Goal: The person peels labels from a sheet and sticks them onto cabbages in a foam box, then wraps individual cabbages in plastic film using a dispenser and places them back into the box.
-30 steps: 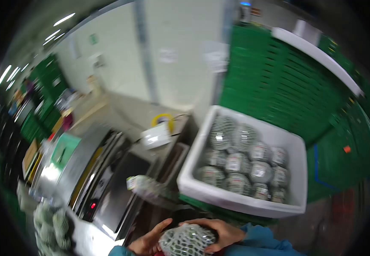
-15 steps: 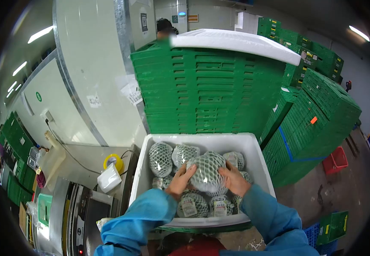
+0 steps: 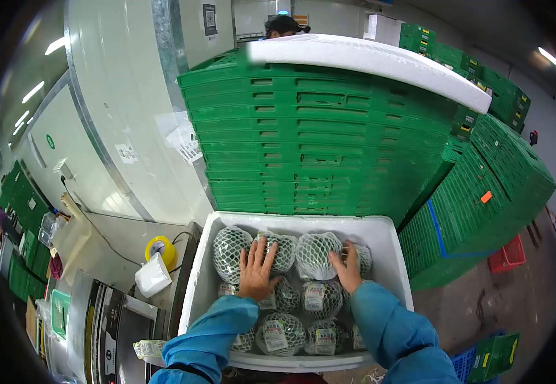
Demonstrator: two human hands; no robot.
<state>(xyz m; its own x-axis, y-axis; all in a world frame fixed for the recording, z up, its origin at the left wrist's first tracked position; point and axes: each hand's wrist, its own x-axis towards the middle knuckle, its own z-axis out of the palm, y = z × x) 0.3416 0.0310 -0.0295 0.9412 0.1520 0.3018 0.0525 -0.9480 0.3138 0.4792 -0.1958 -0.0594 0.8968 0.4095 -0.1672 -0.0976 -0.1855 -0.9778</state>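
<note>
**Both hands flat on netted fruit in the foam box**

Two blue sleeves (image 3: 214, 326) reach into the white foam box (image 3: 191, 301). The left hand (image 3: 255, 272) has its grip apart, fingers spread over a netted fruit (image 3: 282, 251) in the back row. The right hand (image 3: 348, 269), grip also apart, rests against the neighbouring fruit (image 3: 316, 255). Behind the box rises a stack of green crates (image 3: 316, 147) with a white foam lid (image 3: 367, 61) on top.

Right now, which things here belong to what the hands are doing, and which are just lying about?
In hand: left hand and right hand, both flat on the net-wrapped fruits in the white foam box.
Lying about: yellow tape roll, white paper roll, stacked green crates, foam lid on top of them, red basket.
</note>
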